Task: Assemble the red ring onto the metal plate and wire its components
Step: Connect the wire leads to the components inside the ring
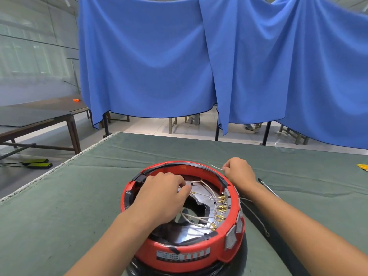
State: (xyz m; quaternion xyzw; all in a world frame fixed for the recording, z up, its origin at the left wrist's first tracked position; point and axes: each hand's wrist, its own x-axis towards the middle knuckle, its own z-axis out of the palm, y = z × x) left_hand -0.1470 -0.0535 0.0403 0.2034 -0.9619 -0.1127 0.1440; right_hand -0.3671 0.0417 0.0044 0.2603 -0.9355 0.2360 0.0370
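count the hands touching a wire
2. The left hand pinches a wire end inside the red ring; the right hand pinches a wire beyond the ring's far rim.

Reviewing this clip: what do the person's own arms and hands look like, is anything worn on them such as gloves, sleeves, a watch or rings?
Both arms are bare from the frame's bottom edge to the fingers: no sleeves show anywhere in view. The left hand and right hand wear no gloves, and no watch, wristband or bracelet shows on either wrist. No rings or tape are visible on the fingers that show, though some fingers are curled out of sight.
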